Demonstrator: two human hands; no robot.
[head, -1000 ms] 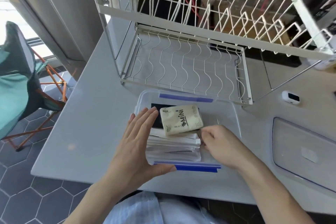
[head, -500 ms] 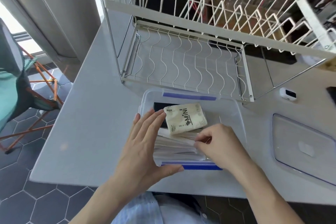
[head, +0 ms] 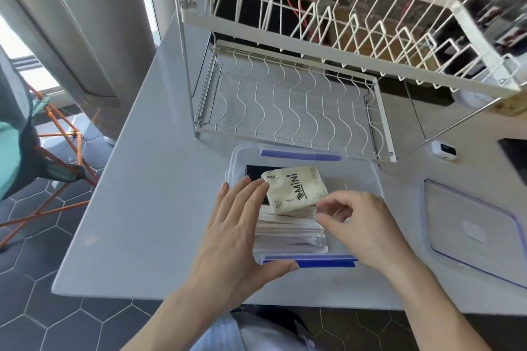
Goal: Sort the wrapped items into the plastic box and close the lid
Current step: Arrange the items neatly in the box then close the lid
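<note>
A clear plastic box (head: 362,171) with blue clips stands on the grey table near its front edge. Inside, a cream tissue pack marked "MiNi" (head: 296,188) lies on a black item (head: 256,172) and on a stack of white wrapped items (head: 288,232). My left hand (head: 236,231) lies flat with straight fingers along the box's left side, its thumb on the front edge. My right hand (head: 359,225) has curled fingers at the stack's right end, where thumb and forefinger pinch the tip of a wrapped item. The clear lid (head: 470,234) lies on the table to the right.
A white wire dish rack (head: 285,111) stands just behind the box, its upper tier overhanging. A small white device (head: 445,148) and a dark object (head: 516,157) lie at the right. A folding chair (head: 17,151) stands on the floor to the left.
My right hand has lifted from pressing on the stack's right end, and its thumb and forefinger now pinch there. The left hand stays against the box.
</note>
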